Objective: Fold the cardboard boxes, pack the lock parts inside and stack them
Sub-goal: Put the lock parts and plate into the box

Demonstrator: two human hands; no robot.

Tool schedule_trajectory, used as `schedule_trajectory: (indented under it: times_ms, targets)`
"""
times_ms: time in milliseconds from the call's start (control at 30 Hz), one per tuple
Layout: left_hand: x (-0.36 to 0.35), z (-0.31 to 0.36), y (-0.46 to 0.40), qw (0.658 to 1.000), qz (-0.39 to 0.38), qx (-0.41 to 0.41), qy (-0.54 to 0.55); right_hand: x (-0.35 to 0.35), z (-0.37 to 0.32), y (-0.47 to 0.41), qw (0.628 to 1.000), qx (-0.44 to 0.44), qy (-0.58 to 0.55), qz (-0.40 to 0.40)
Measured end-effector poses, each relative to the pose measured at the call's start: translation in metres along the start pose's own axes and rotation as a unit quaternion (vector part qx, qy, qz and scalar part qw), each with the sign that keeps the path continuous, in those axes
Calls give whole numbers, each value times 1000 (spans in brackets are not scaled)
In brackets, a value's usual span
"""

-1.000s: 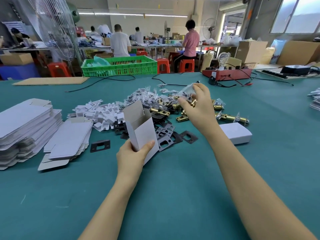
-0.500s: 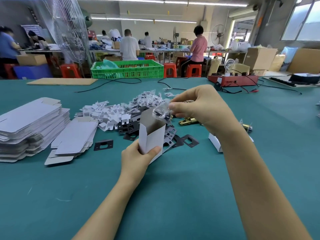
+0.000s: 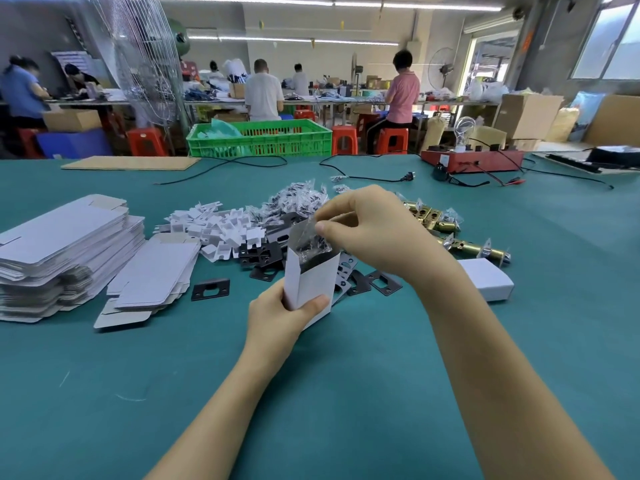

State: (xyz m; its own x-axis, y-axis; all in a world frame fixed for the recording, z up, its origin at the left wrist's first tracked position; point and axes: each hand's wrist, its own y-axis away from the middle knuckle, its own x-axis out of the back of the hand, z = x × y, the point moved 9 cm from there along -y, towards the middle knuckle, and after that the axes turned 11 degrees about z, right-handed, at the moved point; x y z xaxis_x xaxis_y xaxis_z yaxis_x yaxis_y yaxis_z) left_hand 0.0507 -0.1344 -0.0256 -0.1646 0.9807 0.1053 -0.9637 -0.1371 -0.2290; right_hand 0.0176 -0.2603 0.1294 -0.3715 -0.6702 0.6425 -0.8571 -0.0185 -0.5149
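My left hand grips the lower end of an upright white cardboard box whose top is open. My right hand pinches a small clear plastic bag of screws and holds it in the box's open mouth. Behind the box lie black strike plates, brass latch bolts, white plastic inserts and a heap of more screw bags. One closed white box lies to the right.
Stacks of flat unfolded box blanks lie at the left on the green table. A single black plate lies apart. Cables, a red tester box and a green crate are at the far edge. People work at benches behind.
My right hand brought a screw bag from the parts pile back to the box and lowered it into the open top. My left hand kept hold of the box.
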Motion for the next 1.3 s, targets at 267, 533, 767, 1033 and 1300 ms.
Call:
schedule_trajectory:
  times_ms: [267,533,767,1033,1300]
  targets:
    - [-3,-7,-4,999,-13,16,26,-2,2,2,999,9,10,-48]
    - [-13,-4,0,988,-81,40,124,25,37,-4,981,-62,-141,114]
    - [-19,2,2,979,-96,30,176,-71,101,43,893,-298,-337,36]
    - [-29,14,13,982,-140,-22,124,-107,109,65,831,-303,-465,34]
    - [-37,3,14,958,-172,109,201,-114,104,62,804,-289,-519,-24]
